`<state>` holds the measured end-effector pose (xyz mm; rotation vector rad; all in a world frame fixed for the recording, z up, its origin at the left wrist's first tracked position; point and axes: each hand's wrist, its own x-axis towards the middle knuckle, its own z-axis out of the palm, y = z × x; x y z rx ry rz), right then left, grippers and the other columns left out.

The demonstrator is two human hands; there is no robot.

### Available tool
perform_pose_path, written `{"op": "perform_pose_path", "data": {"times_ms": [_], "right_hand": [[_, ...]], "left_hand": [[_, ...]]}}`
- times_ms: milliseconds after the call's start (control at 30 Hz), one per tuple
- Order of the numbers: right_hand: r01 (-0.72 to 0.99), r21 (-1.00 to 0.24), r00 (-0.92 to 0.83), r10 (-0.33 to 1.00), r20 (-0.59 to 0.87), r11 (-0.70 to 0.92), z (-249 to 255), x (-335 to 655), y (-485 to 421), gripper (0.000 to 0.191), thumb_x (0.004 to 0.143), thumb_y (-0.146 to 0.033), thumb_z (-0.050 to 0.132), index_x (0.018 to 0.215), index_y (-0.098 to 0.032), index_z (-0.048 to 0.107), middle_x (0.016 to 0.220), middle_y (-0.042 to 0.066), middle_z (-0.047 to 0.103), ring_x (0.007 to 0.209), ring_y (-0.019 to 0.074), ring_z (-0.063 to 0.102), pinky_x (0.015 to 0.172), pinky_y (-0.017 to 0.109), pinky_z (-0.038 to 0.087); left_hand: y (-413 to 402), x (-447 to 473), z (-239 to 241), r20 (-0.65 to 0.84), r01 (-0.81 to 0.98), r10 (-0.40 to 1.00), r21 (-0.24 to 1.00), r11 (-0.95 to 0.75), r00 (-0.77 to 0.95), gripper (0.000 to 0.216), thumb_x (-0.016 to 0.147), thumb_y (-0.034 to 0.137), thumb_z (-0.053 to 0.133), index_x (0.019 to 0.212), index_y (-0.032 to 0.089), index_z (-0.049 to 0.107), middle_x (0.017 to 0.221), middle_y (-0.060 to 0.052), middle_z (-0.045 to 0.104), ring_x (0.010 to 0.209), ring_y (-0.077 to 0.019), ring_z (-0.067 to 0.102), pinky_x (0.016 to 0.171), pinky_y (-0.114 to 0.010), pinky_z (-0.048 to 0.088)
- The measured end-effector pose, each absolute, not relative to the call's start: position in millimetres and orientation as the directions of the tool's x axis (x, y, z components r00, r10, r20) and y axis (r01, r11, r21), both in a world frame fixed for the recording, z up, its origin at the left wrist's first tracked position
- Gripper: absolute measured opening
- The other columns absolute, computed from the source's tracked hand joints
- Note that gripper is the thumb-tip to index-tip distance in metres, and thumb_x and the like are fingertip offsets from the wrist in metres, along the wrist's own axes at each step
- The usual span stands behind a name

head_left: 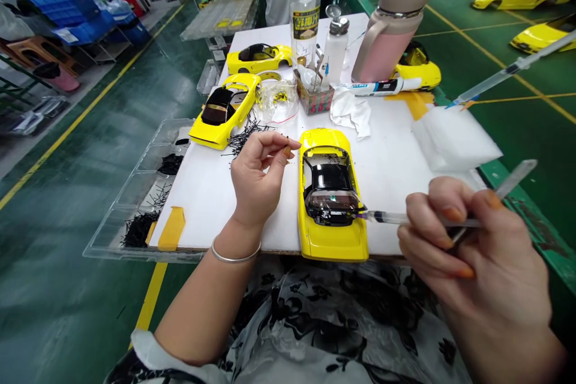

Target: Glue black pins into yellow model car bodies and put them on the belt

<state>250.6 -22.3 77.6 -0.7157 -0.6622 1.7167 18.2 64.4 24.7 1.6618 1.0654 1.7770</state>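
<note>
While the right hand's [468, 252] grip closes pen-like on a syringe [391, 218], the tip reaches the black rear window of the yellow model car [333, 234] just to its left on the surface [202, 192]. Beyond the car, the left hand [256, 180] hovers wrist-bent, grip pinched narrow; contents too small to tell.

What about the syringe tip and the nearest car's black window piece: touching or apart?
Touching. The head view shows the syringe, held by the right hand, ending on the black window piece with no gap.
</note>
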Motion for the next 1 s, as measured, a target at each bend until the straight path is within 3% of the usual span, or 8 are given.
{"op": "perform_pose_path", "data": {"times_ms": [133,1000], "right_hand": [[-0.647,-0.727,-0.154,0.973,-0.170,-0.229,79.5,263.9,-22.5,0.037,0.097,-0.046,0.067,0.075,-0.022,0.051,0.060,-0.008,0.037,0.040,0.0015,0.007,0.035,0.020,0.005],[-0.556,-0.792,-0.212,0.964,-0.158,-0.252,82.9,258.6,-17.1,0.034,0.094,-0.045,0.070,0.075,-0.022,0.055,0.060,-0.006,0.039,0.041,0.0028,0.012,0.033,0.017,0.005]], "left_hand": [[63.7,19.2,26.7,0.606,0.144,0.781,0.795,-0.589,-0.151,0.010,0.093,0.016,0.072,0.100,0.022,0.067,0.096,-0.001,0.080,0.086,-0.0133,0.078,0.073,-0.023,0.064],[64.2,20.1,29.0,0.618,0.155,0.766,0.786,-0.598,-0.178,0.011,0.092,0.015,0.073,0.097,0.022,0.067,0.094,-0.001,0.080,0.083,-0.0130,0.078,0.073,-0.022,0.064]]}}
